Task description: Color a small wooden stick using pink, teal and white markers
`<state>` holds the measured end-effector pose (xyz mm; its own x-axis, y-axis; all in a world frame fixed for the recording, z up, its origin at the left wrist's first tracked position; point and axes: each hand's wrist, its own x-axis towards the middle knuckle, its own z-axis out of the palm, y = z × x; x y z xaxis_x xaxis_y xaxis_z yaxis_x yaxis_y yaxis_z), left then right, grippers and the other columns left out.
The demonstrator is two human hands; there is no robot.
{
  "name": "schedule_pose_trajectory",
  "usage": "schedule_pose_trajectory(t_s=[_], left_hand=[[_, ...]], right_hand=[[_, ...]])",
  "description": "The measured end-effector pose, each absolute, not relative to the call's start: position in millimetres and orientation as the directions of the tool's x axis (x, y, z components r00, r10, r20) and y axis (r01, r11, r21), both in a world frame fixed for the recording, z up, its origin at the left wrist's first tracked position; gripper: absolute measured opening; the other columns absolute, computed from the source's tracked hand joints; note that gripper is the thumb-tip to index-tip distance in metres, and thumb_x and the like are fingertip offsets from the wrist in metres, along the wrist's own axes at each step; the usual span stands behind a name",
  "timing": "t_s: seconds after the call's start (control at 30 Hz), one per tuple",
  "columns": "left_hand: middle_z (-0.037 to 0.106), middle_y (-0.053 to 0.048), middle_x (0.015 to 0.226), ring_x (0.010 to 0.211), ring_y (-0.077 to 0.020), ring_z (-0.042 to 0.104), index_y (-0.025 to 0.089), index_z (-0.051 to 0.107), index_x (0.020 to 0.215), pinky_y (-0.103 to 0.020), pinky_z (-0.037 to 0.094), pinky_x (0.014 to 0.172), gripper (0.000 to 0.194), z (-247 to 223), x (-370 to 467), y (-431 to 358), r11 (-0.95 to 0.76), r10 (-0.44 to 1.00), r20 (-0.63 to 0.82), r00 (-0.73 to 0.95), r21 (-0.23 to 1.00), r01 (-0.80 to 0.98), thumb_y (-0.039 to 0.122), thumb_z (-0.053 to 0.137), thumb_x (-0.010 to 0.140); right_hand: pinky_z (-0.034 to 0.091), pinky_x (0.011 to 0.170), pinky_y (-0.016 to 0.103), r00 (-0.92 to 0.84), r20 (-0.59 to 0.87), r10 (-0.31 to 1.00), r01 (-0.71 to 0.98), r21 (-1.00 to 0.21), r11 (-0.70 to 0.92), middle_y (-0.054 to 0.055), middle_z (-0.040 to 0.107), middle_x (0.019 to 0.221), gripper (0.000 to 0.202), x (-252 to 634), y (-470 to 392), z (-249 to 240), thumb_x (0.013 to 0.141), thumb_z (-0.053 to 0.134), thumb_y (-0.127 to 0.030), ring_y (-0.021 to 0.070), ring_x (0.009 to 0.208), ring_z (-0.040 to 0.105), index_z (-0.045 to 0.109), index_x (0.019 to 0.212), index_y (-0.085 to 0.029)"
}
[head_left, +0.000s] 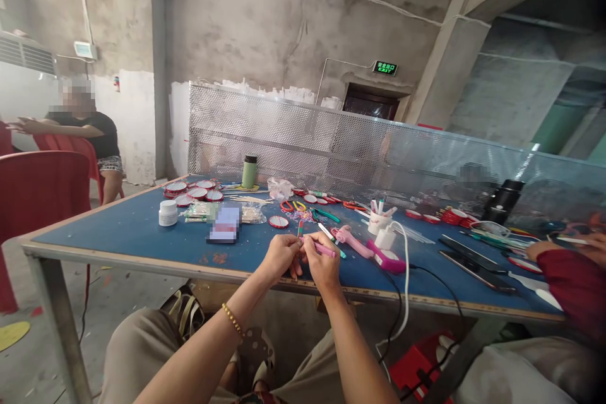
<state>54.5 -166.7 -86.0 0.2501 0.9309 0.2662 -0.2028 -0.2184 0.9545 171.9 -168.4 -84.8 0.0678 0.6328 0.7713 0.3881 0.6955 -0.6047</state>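
My left hand (280, 255) is closed near the table's front edge, its fingertips pinching a thin stick (300, 227) with green and red on its upper part. Beside it, my right hand (322, 264) is wrapped round a pink marker pen (326, 250), with the pen's tip end close to the left fingertips. The two hands meet, and the fingers hide the stick's lower part. Just beyond my right hand lies a white marker (326, 231) with a dark tip. A small round red-rimmed drum (278, 221) rests past my left hand.
A phone (224, 225), a white jar (167, 213) and a green bottle (249, 172) stand or lie leftward. Rightward are a cup of pens (380, 221), a pink fan (386, 257) with a white cable, and a co-worker's red sleeve (570, 284). Perforated panels (284, 139) line the back.
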Motion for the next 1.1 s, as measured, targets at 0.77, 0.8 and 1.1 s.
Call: schedule_pose_trajectory(t_s=[0.77,0.8,1.1], left_hand=[[0.061,-0.002,0.056,0.033,-0.0116,0.055,0.013,0.056,0.067,-0.018,0.039,0.026,0.033,-85.1,55.0,-168.0,-0.208,0.934,0.258,0.246,0.956,-0.209,0.044,0.061,0.078],[0.061,-0.002,0.055,0.033,-0.0116,0.055,0.013,0.056,0.067,-0.018,0.040,0.026,0.033,-85.3,55.0,-167.8,-0.209,0.934,0.258,0.246,0.955,-0.209,0.044,0.061,0.078],[0.061,-0.002,0.056,0.033,-0.0117,0.056,0.013,0.056,0.068,-0.018,0.039,0.026,0.031,-85.6,55.3,-168.2,-0.209,0.933,0.260,0.248,0.954,-0.213,0.042,0.061,0.078]], right_hand=[[0.046,0.045,0.022,0.079,0.774,0.628,0.388,-0.604,0.696,-0.002,0.060,0.055,0.023,170.7,-170.0,-84.1,0.089,0.056,-0.034,0.0113,0.043,0.055,0.057,0.071,-0.019],[0.047,0.045,0.022,0.077,0.775,0.628,0.390,-0.603,0.696,-0.002,0.060,0.056,0.023,170.7,-170.0,-84.0,0.089,0.056,-0.034,0.0114,0.043,0.055,0.057,0.071,-0.019],[0.047,0.047,0.022,0.064,0.770,0.635,0.418,-0.598,0.684,-0.002,0.061,0.057,0.025,172.1,-169.6,-84.8,0.090,0.055,-0.036,0.0113,0.044,0.055,0.058,0.072,-0.020]])
